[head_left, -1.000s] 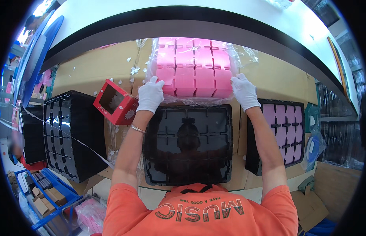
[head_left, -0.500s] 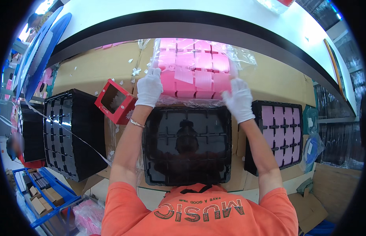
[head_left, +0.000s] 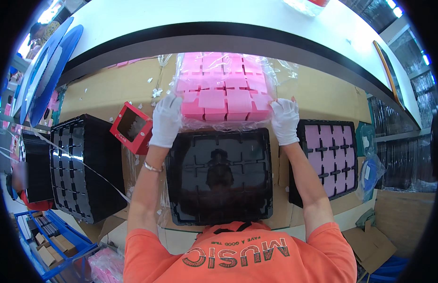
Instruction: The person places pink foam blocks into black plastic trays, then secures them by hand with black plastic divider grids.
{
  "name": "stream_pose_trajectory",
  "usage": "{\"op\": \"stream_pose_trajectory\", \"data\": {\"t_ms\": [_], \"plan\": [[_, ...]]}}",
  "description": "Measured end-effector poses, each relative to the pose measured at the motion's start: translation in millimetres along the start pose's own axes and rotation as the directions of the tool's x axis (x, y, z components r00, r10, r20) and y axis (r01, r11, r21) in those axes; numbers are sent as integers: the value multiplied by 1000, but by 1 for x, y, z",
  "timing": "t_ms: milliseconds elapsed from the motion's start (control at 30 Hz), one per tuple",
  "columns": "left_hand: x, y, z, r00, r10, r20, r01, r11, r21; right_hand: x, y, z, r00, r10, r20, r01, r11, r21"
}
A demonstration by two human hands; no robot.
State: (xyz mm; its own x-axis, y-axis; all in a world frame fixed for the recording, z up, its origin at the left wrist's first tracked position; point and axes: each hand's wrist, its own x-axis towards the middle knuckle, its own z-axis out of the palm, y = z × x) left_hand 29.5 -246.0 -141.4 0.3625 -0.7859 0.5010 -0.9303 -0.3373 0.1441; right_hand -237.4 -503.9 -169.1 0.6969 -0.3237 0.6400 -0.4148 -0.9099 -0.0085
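A stack of pink pieces (head_left: 227, 113), set in rows with gaps between, sits in a clear plastic bag (head_left: 200, 125) beyond the black tray. My left hand (head_left: 166, 121), in a white glove, is closed at the left end of the front row. At the right end my right hand (head_left: 285, 121), gloved too, has its fingertips closed against a pink piece. Whether they also pinch the bag's film I cannot tell. Nearest to me, between my forearms, lies a glossy black divided tray (head_left: 219, 174).
A red box with a window (head_left: 131, 128) lies left of my left hand. Black trays (head_left: 82, 165) stand on edge further left; a black tray with pink pieces (head_left: 329, 160) stands right. A white table edge (head_left: 219, 30) spans the far side. White scraps dot the cardboard (head_left: 110, 89).
Both hands have come nearer to me along the stack's sides. The front row of pink pieces now lies straighter. My right hand, blurred before, shows sharply.
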Motion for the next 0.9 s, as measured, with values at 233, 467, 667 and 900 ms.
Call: {"op": "stream_pose_trajectory", "data": {"t_ms": [233, 467, 667, 900], "plan": [[-107, 41, -46, 999, -45, 11, 44, 997, 58, -56, -41, -81, 980, -176, 97, 161, 976, 147], [-199, 81, -71, 995, -79, 55, 73, 992, 106, -136, -79, -132, 986, -102, 130, 69, 969, 238], [-248, 100, -82, 993, -98, 67, 90, 988, 122, -175, -98, -152, 975, -46, 218, -12, 966, 259], [-268, 110, -91, 988, -130, 82, 121, 988, 100, -192, -109, -156, 967, -29, 255, -48, 956, 291]]}}
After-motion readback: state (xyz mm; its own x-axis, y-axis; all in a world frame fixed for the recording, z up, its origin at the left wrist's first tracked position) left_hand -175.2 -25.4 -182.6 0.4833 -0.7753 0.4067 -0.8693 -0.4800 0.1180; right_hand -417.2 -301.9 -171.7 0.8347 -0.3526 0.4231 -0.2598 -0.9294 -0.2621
